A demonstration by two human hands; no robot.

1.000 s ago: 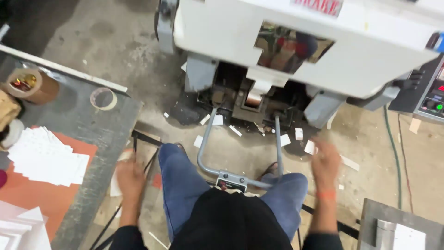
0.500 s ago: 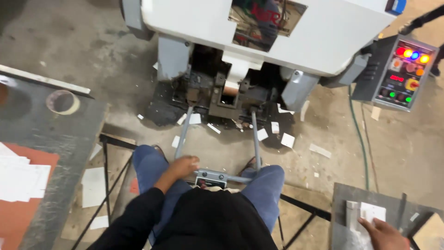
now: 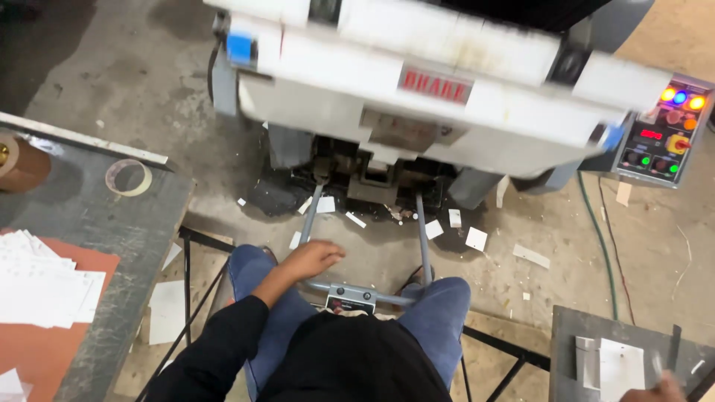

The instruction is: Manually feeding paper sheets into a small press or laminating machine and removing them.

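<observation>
I sit in front of a large white machine (image 3: 447,97). My left hand (image 3: 311,259) rests on the left bend of a grey metal U-shaped bar (image 3: 421,238) that runs from the machine to my knees. Only the knuckles of my right hand (image 3: 655,389) show at the bottom right edge, over a white sheet (image 3: 620,366) on a small grey table (image 3: 573,327). Whether that hand grips anything is hidden by the frame edge.
A grey table (image 3: 141,223) on my left carries a stack of white cards (image 3: 41,286) on an orange sheet, a tape ring (image 3: 128,177) and a brown tape roll (image 3: 18,164). A control panel with coloured lights (image 3: 663,134) stands at right. Paper scraps (image 3: 475,238) litter the concrete floor.
My left hand came in from beside my knee onto the grey bar and stays there. My right hand swung from the floor side down to the small table at right.
</observation>
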